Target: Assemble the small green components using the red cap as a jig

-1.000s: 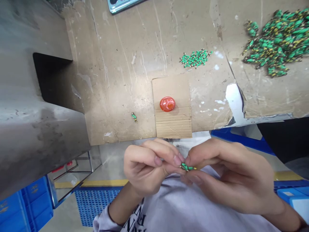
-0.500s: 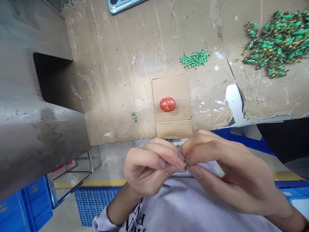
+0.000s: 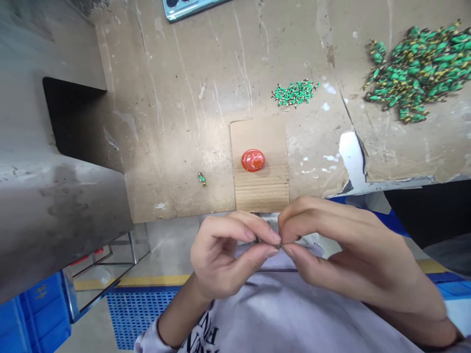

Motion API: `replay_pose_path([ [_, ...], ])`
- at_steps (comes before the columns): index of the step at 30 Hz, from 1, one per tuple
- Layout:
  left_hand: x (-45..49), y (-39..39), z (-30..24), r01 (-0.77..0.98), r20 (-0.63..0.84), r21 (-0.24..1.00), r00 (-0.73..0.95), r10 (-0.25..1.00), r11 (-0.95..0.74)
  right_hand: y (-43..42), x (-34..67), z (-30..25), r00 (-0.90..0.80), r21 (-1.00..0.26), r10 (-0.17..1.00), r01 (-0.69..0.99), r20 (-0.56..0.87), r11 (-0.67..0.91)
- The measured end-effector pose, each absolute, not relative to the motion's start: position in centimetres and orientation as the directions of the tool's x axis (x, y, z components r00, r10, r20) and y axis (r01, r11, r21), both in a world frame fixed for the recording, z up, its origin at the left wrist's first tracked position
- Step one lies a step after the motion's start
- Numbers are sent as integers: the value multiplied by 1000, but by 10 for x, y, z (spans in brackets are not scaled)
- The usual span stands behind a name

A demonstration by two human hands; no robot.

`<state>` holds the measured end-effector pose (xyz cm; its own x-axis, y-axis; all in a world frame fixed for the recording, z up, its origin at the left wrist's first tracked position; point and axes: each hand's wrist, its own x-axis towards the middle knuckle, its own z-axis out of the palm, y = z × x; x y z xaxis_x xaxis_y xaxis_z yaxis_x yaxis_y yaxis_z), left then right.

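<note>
My left hand (image 3: 231, 255) and my right hand (image 3: 338, 255) meet fingertip to fingertip in front of the table edge. Both are closed in a pinch on a tiny green piece (image 3: 279, 245), which is almost wholly covered by the fingertips. Beyond them, a small red oval dish (image 3: 253, 160), shiny inside, rests on a cardboard piece (image 3: 261, 189). To its left lies a single small green figure (image 3: 202, 179) with yellow and dark parts. Farther back is a small heap of tiny green pieces (image 3: 295, 93).
A large pile of green, yellow and dark figures (image 3: 423, 73) covers the table's right side. At the back edge lies a light blue phone (image 3: 195, 7). A metal housing (image 3: 81, 196) with a dark opening borders the left. Below stand blue crates (image 3: 40, 314).
My left fingers have shifted their grip, with the thumb now stretched toward the right fingertips. Less of the green piece shows. The whole view has moved slightly.
</note>
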<state>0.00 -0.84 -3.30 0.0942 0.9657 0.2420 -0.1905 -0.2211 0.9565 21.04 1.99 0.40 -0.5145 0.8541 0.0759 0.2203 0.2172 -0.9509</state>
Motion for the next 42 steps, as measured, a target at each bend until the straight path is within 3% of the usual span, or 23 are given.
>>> replay_pose_path([
  [5,-3,-7,-32,-156,251,958,42,967,-242,18,205,-2,-483,-864,864,364,145,348],
  [8,-2,-4,-28,-164,232,961,42,972,-223,18,200,-5,-464,-871,870,344,167,351],
  [15,-3,-1,-17,-333,-160,932,-24,987,143,27,195,-7,-451,-899,877,297,166,322],
  [19,-11,0,-12,-358,-176,921,-38,984,151,28,194,-5,-415,-914,895,278,162,294],
  [21,-20,0,-11,-257,-79,965,-93,993,53,29,199,-4,-379,-923,911,265,165,278],
  [23,-33,1,-12,2,21,1000,-199,980,-21,34,210,-5,-311,-910,929,293,199,293],
  [25,-45,4,-19,299,133,953,-275,952,-47,48,229,-6,-225,-862,936,376,270,339],
  [28,-60,13,-34,578,245,810,-178,953,-100,92,260,-8,-203,-701,919,598,338,390],
  [30,-66,18,-45,650,281,748,-126,951,-135,127,274,-10,-197,-503,907,778,372,376],
  [32,-68,21,-56,695,288,704,-89,953,-148,159,283,-14,-209,-437,901,818,380,375],
  [37,-65,17,-75,776,295,610,-34,955,-161,195,298,-27,-228,-388,908,848,350,362],
  [42,-58,19,-69,731,327,655,-44,944,-192,215,307,-23,-213,-394,921,855,325,337],
])
